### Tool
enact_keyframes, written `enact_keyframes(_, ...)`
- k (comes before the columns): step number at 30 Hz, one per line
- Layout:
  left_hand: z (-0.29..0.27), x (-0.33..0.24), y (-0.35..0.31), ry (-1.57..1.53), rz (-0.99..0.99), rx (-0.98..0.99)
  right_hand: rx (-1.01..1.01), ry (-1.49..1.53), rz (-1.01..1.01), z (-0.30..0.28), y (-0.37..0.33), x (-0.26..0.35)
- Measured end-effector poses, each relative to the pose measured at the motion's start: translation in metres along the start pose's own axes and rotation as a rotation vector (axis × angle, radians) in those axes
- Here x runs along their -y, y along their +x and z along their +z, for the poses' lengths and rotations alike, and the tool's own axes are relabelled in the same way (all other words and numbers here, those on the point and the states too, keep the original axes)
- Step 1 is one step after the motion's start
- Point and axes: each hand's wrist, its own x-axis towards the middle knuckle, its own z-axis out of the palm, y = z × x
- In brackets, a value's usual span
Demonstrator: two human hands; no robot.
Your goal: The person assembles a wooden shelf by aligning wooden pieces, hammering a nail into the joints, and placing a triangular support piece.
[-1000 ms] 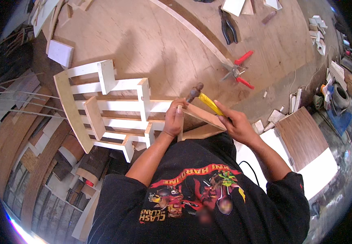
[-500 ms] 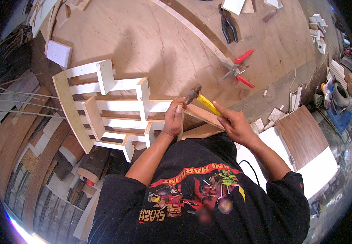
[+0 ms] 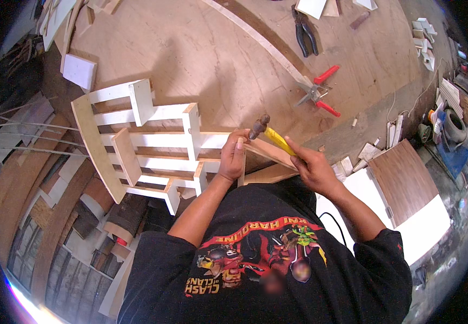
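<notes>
My right hand point(image 3: 316, 168) is closed round the yellow handle of a hammer point(image 3: 278, 139). The dark metal head hangs just above and right of my left fingertips. My left hand point(image 3: 232, 157) grips the near end of a slatted wooden frame point(image 3: 161, 139), thumb up along a narrow upright piece. Whether it also pinches a nail is too small to tell. White slats run left from that hand to a pale curved end board point(image 3: 96, 148), with short blocks set between them. Bare wood pieces point(image 3: 271, 152) of the frame pass under the hammer, against my shirt.
On the plywood tabletop point(image 3: 201, 59) beyond lie red-handled cutters point(image 3: 316, 92), black-handled pliers point(image 3: 304, 33) and a long curved strip point(image 3: 261, 40). A white block point(image 3: 79, 71) sits at the left edge. Offcuts and a brown-and-white panel point(image 3: 404, 183) are at right; stacked boards point(image 3: 55, 216) at lower left.
</notes>
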Motion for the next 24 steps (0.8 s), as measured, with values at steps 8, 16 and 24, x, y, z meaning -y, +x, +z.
enact_keyframes(8, 0.002, 0.003, 0.000, -0.035, -0.038, -0.013, -0.083, 0.112, 0.050, 0.010, -0.008, 0.002)
enact_keyframes(16, 0.005, -0.001, 0.000, -0.037, -0.021, -0.047, -0.113, 0.130, 0.008, 0.015, -0.012, 0.009)
enact_keyframes(24, 0.004, 0.001, 0.000, -0.054, -0.027, -0.033, -0.156, 0.108, -0.023, 0.021, -0.014, 0.006)
